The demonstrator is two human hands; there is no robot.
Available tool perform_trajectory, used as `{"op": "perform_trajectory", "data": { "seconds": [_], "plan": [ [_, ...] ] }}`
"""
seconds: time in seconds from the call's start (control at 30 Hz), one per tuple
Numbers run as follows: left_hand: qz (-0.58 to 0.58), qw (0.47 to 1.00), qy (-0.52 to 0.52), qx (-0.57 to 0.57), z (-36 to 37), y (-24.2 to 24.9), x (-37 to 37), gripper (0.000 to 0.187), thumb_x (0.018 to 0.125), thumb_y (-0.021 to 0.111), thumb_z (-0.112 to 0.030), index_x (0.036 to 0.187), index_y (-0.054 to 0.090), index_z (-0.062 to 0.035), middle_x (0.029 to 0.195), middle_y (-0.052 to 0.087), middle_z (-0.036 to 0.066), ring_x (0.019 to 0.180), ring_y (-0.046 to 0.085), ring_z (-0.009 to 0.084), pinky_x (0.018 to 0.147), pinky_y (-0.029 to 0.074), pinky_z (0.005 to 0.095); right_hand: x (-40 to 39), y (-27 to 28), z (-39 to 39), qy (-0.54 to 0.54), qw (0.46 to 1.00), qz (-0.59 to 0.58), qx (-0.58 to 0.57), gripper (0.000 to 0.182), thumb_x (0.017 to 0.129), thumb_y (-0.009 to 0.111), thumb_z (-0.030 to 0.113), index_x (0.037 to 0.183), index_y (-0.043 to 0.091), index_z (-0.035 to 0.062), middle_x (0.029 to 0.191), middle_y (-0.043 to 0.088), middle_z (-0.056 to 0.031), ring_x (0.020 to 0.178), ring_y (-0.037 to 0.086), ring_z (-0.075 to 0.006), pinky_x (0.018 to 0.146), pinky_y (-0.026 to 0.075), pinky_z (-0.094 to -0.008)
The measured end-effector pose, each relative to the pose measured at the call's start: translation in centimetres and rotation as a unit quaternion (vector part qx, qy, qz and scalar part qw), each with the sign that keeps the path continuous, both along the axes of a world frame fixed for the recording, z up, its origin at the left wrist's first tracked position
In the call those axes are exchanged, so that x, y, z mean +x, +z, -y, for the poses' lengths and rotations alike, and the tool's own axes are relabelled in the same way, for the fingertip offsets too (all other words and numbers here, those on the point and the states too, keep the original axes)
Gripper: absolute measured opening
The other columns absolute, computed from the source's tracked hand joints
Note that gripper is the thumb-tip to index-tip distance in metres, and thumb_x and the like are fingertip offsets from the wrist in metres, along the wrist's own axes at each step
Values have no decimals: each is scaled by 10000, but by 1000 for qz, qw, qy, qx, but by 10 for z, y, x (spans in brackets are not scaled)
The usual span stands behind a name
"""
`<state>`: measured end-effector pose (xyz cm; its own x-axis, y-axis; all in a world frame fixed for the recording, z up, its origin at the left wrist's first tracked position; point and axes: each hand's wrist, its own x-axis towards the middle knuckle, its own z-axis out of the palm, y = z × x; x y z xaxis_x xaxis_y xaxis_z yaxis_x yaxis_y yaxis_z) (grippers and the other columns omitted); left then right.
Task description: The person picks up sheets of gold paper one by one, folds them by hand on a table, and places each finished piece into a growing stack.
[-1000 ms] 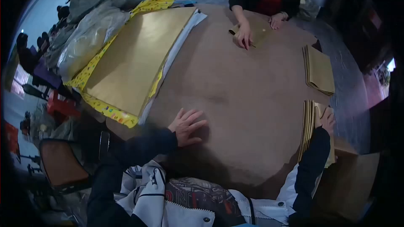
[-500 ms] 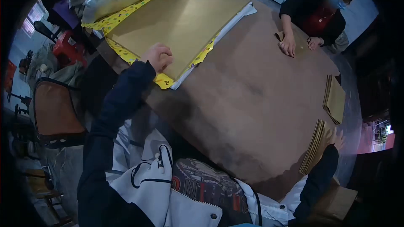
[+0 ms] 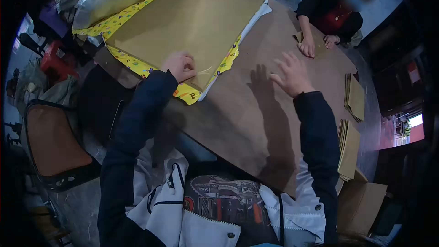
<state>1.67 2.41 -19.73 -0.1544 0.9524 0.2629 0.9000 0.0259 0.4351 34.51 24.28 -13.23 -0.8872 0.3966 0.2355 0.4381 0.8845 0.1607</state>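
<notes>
A stack of large brown kraft paper sheets (image 3: 187, 23) lies on yellow printed wrapping (image 3: 130, 64) at the upper left of the table. My left hand (image 3: 181, 67) is at the near corner of the stack, its fingers curled in on the top sheet, which wrinkles beside the fingertips. Over the bare middle of the table, my right hand (image 3: 295, 74) is raised with its fingers spread and nothing in them. Its shadow falls to its left. Two piles of folded brown paper, a nearer one (image 3: 348, 150) and a farther one (image 3: 354, 97), rest along the right edge.
Across the brown table (image 3: 228, 123), a person (image 3: 327, 16) has both hands on a folded brown paper piece (image 3: 322, 51). An open cardboard box (image 3: 363, 201) stands below the table's right edge. To my left are a brown-backed chair (image 3: 57, 142) and a red stool (image 3: 58, 61).
My right hand has left the nearer folded pile and come up over the middle of the table, fingers spreading. My left hand has curled in at the stack's corner, where the sheet now wrinkles.
</notes>
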Motion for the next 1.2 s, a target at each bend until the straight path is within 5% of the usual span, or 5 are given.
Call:
{"op": "perform_trajectory", "data": {
  "seconds": [0.23,0.87,1.03,1.07,1.2],
  "plan": [
    [3,994,2,111,9,-4,6,111,694,705,-170,701,643,-78,890,653,53,844,588,288,790,459,375,-106,-47,76,155,985,-25,-74,339,860,617,247,1196,590,212,1393,412,-155,1338,328,-393,1046,309,-581],
    [17,990,36,136,7,-16,3,74,728,666,-131,742,658,-58,940,663,79,897,580,322,814,471,394,-121,-57,79,156,987,1,-30,386,837,568,147,1204,581,265,1411,393,-159,1332,334,-417,1046,297,-578],
    [208,976,4,59,21,-7,3,227,793,701,-264,877,681,-54,1094,613,155,1031,555,329,895,455,386,-138,-58,78,154,987,8,-41,427,843,554,158,1257,550,263,1415,387,-165,1350,306,-418,1060,276,-593],
    [215,976,-22,41,22,-5,1,418,769,727,-392,995,663,-46,1182,562,184,1113,513,330,941,433,391,-139,-59,78,144,989,7,-32,417,849,556,161,1252,543,269,1409,397,-150,1337,328,-418,1053,288,-577],
    [40,998,55,16,20,-7,11,630,648,764,-494,1071,632,-47,1204,537,185,1158,467,335,993,392,402,-146,-61,77,142,989,-4,-48,439,846,564,166,1273,531,262,1411,396,-145,1337,328,-421,1056,286,-577]
  ]
}}
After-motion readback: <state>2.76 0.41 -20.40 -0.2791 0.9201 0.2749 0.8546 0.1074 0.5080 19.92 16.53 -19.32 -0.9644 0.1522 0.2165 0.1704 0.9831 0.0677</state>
